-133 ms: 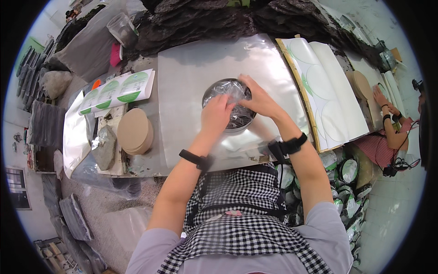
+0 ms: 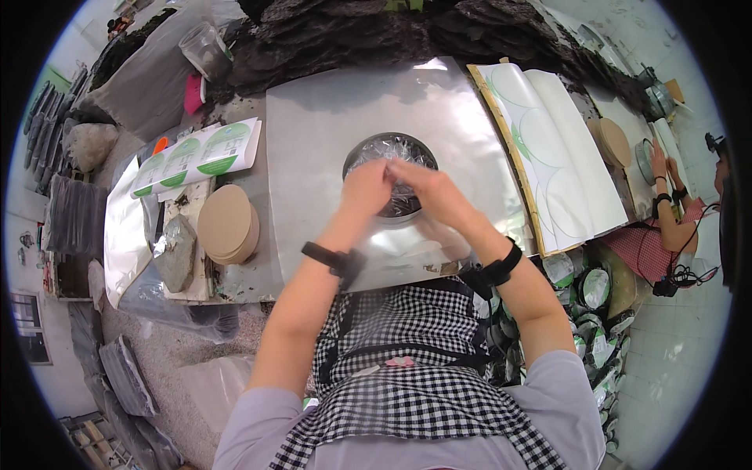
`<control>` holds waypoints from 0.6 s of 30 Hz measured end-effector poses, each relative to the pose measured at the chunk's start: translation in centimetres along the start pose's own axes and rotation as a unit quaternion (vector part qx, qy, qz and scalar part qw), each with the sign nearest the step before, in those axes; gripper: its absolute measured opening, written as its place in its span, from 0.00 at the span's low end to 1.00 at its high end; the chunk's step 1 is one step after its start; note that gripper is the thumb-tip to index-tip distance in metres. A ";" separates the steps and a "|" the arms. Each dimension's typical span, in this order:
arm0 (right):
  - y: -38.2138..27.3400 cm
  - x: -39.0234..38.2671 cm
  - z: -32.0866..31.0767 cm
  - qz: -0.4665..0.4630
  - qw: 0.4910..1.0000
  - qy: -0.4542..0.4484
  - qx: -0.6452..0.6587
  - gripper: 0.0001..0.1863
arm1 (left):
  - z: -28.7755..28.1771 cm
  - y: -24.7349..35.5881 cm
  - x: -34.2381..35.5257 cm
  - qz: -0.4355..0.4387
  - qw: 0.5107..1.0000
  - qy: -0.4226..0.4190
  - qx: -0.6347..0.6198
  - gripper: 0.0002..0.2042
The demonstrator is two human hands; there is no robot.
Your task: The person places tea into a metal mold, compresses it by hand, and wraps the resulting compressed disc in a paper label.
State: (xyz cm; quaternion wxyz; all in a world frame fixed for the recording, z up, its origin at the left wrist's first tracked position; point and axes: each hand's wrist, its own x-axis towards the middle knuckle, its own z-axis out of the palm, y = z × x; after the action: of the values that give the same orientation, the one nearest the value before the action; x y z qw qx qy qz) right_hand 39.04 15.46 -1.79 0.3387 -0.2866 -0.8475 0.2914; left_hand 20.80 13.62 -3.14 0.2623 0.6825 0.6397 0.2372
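A round metal pan (image 2: 389,139) holds crinkled clear plastic (image 2: 381,150) over dark contents on a large translucent sheet (image 2: 305,125). My left hand (image 2: 366,192) is closed on the plastic at the pan's middle, its fingers bent. My right hand (image 2: 435,194) reaches in from the right, fingers bent and closed against those of my left, slightly blurred; what they pinch is hidden. Both hands cover the pan's near half.
Left: cardboard discs (image 2: 227,219), a grey stone (image 2: 175,253), green-printed paper (image 2: 196,157). Right: large printed sheets (image 2: 548,157) along a wooden strip, more discs (image 2: 613,141), a co-worker's hand (image 2: 660,164). Dark flaky piles (image 2: 329,35) line the back; green-and-black round packets (image 2: 595,291) lie below the table.
My right hand has moved left and down from the pan's right rim to the middle, meeting my left hand, which has shifted slightly left.
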 end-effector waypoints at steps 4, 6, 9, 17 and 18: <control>0.6 0.5 0.5 0.050 0.985 -0.075 -0.144 0.17 | -4.0 -1.2 -1.8 0.065 0.982 0.049 -0.171 0.22; -0.3 2.0 0.9 0.056 0.971 -0.098 -0.213 0.12 | -4.1 -1.4 -2.3 0.127 0.983 0.095 -0.089 0.22; -0.2 3.1 2.0 0.056 0.956 -0.124 -0.258 0.06 | -1.4 -2.6 -1.2 0.146 0.983 0.065 0.091 0.19; 3.0 -2.3 -12.6 0.169 0.983 -0.059 0.041 0.35 | -0.4 -0.3 0.2 0.095 0.982 0.040 0.159 0.15; 3.8 -4.5 -15.8 0.199 0.980 0.001 -0.015 0.38 | -0.2 -0.5 0.1 0.093 0.982 0.038 0.161 0.16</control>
State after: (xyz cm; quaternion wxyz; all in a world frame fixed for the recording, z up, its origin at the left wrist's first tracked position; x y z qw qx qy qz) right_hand 54.58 19.67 3.28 0.2709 -0.4549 -0.7773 0.3400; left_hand 20.24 13.76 -3.31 0.1013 0.7627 0.6129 0.1799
